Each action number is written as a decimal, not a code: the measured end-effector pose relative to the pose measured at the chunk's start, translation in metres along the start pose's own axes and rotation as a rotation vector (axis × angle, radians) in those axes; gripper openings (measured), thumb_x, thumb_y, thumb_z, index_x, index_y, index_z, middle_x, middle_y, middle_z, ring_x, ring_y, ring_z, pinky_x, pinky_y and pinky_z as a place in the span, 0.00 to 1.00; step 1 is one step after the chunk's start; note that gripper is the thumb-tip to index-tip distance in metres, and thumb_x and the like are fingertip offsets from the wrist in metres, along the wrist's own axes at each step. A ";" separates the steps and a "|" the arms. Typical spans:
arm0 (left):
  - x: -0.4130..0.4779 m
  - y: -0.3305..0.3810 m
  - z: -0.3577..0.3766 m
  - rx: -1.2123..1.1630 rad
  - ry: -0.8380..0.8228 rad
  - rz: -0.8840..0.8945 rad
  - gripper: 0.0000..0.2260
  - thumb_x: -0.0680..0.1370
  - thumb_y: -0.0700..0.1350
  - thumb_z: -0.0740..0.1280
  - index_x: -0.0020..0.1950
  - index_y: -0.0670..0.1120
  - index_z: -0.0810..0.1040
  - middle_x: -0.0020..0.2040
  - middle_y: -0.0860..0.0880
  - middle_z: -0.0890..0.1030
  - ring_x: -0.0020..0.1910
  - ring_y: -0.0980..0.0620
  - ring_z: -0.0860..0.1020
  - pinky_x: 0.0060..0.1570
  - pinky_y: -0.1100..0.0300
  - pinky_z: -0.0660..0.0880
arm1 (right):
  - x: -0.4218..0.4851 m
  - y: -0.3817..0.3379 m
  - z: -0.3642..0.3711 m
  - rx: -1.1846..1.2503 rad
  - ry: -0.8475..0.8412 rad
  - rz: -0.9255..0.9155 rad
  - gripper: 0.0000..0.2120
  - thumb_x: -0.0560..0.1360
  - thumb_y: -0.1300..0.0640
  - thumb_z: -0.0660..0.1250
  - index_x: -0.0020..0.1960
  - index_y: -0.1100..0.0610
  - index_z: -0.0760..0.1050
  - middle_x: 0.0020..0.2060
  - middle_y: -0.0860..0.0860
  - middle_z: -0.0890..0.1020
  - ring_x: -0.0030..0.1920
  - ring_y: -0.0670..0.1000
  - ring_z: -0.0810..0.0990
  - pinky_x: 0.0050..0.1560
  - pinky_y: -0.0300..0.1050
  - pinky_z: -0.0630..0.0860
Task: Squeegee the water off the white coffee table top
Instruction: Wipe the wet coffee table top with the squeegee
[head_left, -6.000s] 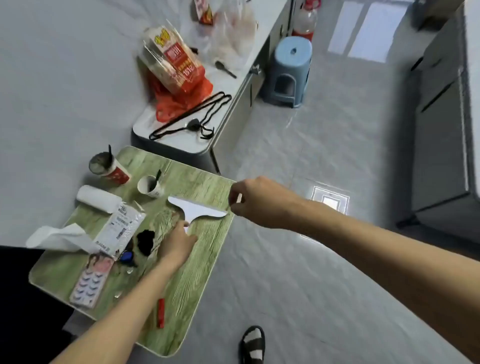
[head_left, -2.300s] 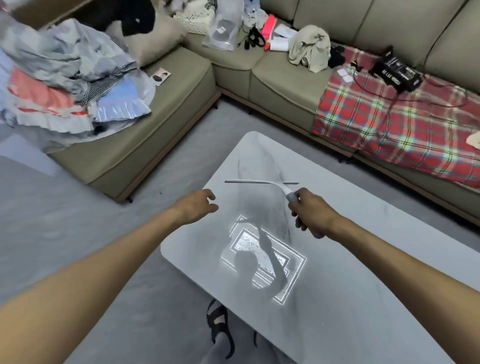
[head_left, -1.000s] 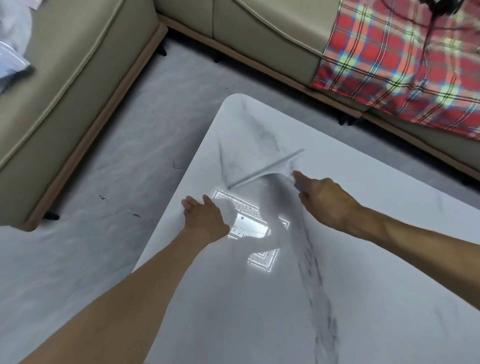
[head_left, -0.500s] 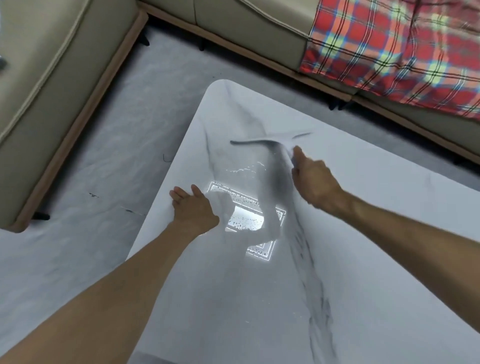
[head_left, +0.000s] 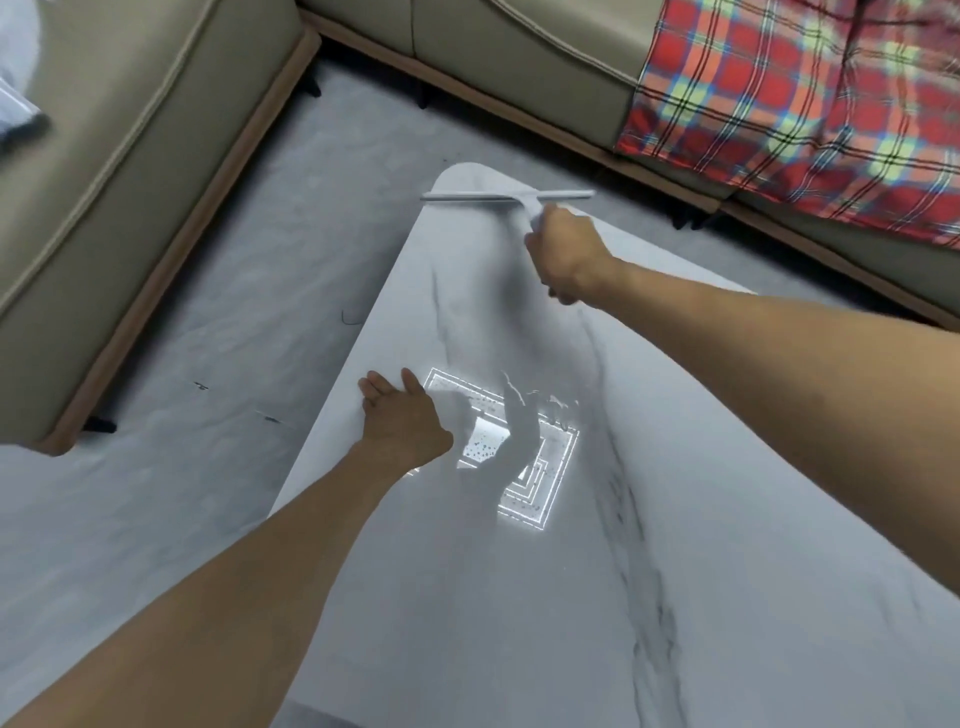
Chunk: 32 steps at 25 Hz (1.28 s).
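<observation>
– Now, item one: the right hand (head_left: 563, 260)?
– It is curling its fingers around the handle of the white squeegee (head_left: 498, 197) and reaching toward the far end of the table.
– And the squeegee itself?
– Its long blade is lying crosswise over the far rounded corner of the white coffee table top (head_left: 519, 597), with the left tip reaching the table's left edge. Whether the blade is pressing on the surface cannot be told.
– Item two: the left hand (head_left: 402, 421)?
– It is resting palm down by the table's left edge, with the fingers straight and pointing away, gripping nothing.
– What is lying beside it?
– A bright square light reflection (head_left: 524, 457) is shining on the marble-veined top just to its right, and small water droplets (head_left: 480, 449) are showing inside it.
– And the surroundings?
– A beige sofa (head_left: 130, 156) is wrapping around the far and left sides, a red plaid blanket (head_left: 805, 104) is covering its right section, and the grey floor (head_left: 156, 519) is running between sofa and table.
</observation>
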<state>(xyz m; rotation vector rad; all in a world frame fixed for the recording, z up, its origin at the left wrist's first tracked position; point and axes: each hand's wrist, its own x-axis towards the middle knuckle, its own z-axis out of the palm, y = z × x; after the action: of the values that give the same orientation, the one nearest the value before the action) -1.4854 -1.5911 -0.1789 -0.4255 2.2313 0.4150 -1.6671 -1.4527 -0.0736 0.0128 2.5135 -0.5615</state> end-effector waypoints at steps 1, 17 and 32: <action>0.000 0.001 0.000 0.000 0.001 0.000 0.42 0.75 0.50 0.63 0.78 0.38 0.40 0.73 0.24 0.41 0.74 0.26 0.41 0.75 0.44 0.49 | 0.009 -0.009 0.012 -0.006 0.002 -0.003 0.10 0.79 0.61 0.53 0.59 0.61 0.66 0.53 0.64 0.77 0.39 0.63 0.80 0.25 0.50 0.76; -0.054 -0.068 -0.021 -0.488 0.474 -0.037 0.05 0.74 0.39 0.70 0.49 0.43 0.80 0.45 0.45 0.84 0.45 0.44 0.82 0.48 0.52 0.79 | -0.108 0.070 0.010 -0.324 -0.121 -0.289 0.10 0.80 0.56 0.58 0.60 0.59 0.67 0.52 0.62 0.81 0.51 0.65 0.77 0.43 0.49 0.68; -0.084 -0.132 0.001 -0.523 0.348 -0.296 0.16 0.83 0.50 0.54 0.63 0.47 0.77 0.58 0.45 0.80 0.55 0.44 0.79 0.51 0.54 0.74 | -0.170 0.110 0.041 -0.597 -0.287 -0.342 0.25 0.80 0.50 0.56 0.75 0.37 0.56 0.56 0.49 0.80 0.54 0.57 0.79 0.48 0.49 0.75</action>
<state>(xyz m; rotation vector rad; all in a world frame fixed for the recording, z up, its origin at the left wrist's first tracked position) -1.3758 -1.6943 -0.1351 -1.1625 2.3170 0.8163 -1.4884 -1.3498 -0.0584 -0.6784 2.3110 0.0797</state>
